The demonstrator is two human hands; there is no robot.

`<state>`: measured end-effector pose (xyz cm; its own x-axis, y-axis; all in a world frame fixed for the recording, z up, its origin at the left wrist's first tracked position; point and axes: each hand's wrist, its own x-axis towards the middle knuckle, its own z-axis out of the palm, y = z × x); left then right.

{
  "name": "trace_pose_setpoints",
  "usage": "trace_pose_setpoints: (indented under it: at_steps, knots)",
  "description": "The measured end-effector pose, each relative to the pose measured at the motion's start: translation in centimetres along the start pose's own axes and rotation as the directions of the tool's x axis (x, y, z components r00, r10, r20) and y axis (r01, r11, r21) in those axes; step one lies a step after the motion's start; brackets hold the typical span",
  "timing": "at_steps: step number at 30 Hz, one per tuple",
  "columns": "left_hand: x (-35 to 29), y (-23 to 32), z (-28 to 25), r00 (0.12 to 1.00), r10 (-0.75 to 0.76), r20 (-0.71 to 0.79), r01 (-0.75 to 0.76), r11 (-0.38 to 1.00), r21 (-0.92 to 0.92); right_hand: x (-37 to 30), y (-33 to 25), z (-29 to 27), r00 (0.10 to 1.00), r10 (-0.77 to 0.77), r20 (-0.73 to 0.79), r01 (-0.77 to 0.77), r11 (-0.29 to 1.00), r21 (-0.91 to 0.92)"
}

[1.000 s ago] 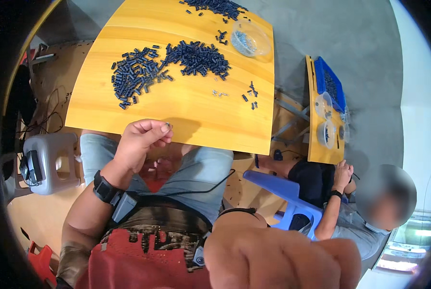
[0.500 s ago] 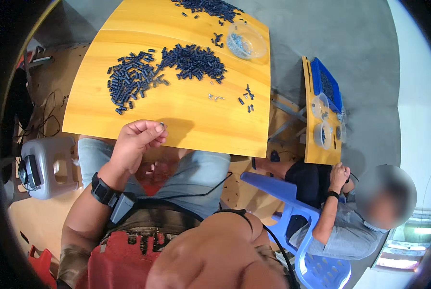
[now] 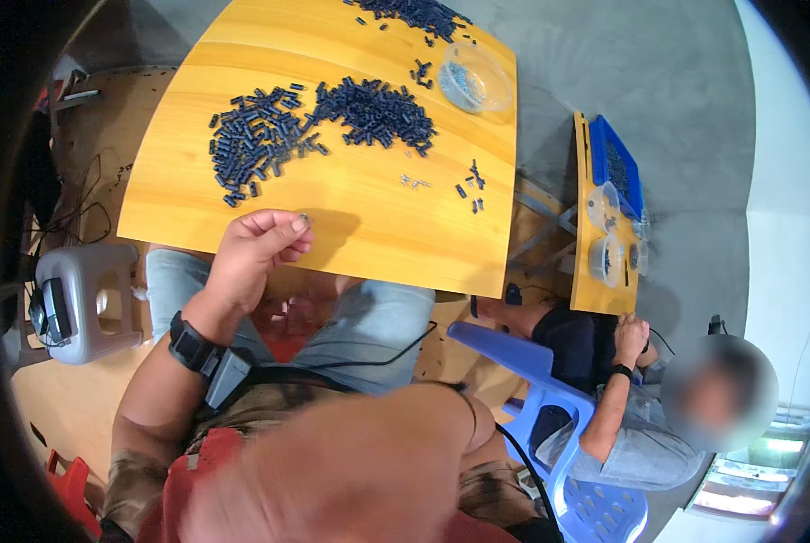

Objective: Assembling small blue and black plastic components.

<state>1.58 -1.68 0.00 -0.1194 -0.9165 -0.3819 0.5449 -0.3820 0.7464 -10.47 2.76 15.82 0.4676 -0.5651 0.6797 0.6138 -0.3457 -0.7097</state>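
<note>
My left hand is raised at the near edge of the yellow table, thumb and forefinger pinched together. A tiny dark speck shows at their tips, too small to name. My right hand looms very large and smeared by motion in front of my chest, its fingers not readable. Beyond the left hand lie two heaps of short black cylindrical pieces, a left heap and a right heap. A few small silvery metal bits and several loose black pieces are scattered to the right.
A clear round tub of small metal bits stands at the table's far right, near another black heap. To the right, a person sits on a blue chair beside a smaller table with a blue tray. A grey stool is at left.
My right hand has swung leftward across my chest and grown more blurred. The left hand keeps its pinch at the table edge. The whole view has shifted slightly.
</note>
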Motion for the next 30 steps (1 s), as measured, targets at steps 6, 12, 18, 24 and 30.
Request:
trace_pose_setpoints:
  at_steps: [6,12,18,24,30]
  knots:
    - [1.3,-1.9,-2.2,0.998,-0.036,0.047,0.038,0.998,-0.042,-1.9,9.4,-10.6,0.879,0.338,-0.335,-0.457,0.401,-0.794]
    - [1.4,-1.2,-1.5,0.994,-0.058,0.091,0.060,0.998,-0.011,-3.2,12.5,-19.4,0.753,0.230,-0.617,-0.653,0.145,-0.743]
    - [1.4,-0.8,-1.8,0.991,-0.103,0.084,0.103,0.995,0.014,-1.7,15.3,-19.9,0.871,0.225,-0.437,-0.447,-0.007,-0.895]
    - [1.2,-0.6,-1.9,0.990,-0.097,0.104,0.097,0.995,0.008,-1.3,16.0,-20.2,0.945,0.186,-0.270,-0.268,-0.037,-0.963]
    - [1.3,-0.8,-2.1,0.990,-0.093,0.107,0.091,0.996,0.021,-1.3,16.4,-19.7,0.948,0.222,-0.226,-0.216,-0.069,-0.974]
